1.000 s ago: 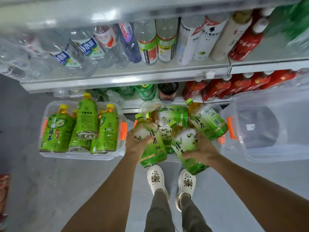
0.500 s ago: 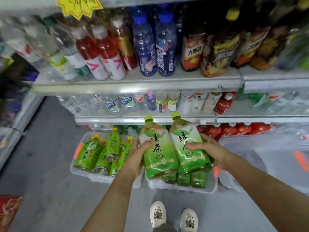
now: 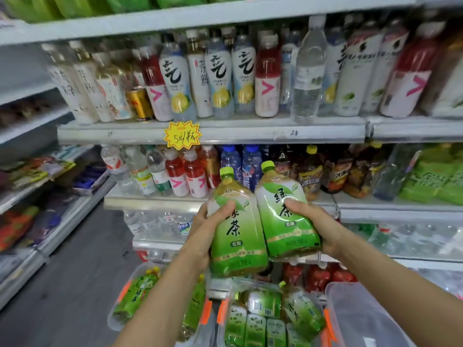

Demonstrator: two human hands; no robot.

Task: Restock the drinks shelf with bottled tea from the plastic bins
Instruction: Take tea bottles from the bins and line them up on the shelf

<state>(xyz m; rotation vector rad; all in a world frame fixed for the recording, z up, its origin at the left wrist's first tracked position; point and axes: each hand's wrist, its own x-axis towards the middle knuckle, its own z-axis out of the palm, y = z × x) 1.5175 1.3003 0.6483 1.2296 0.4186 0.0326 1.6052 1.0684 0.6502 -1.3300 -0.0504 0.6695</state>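
Hands (image 3: 204,230) (image 3: 312,225) gripping tea bottles (image 3: 238,234) (image 3: 285,216)

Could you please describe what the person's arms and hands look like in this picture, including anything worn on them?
Both forearms are bare all the way to the bottom edge of the picture: no sleeve shows. The left hand and the right hand wear no gloves, and no watch, bracelet or ring is visible on either. The fingernails look short and unpainted, as far as the picture shows.
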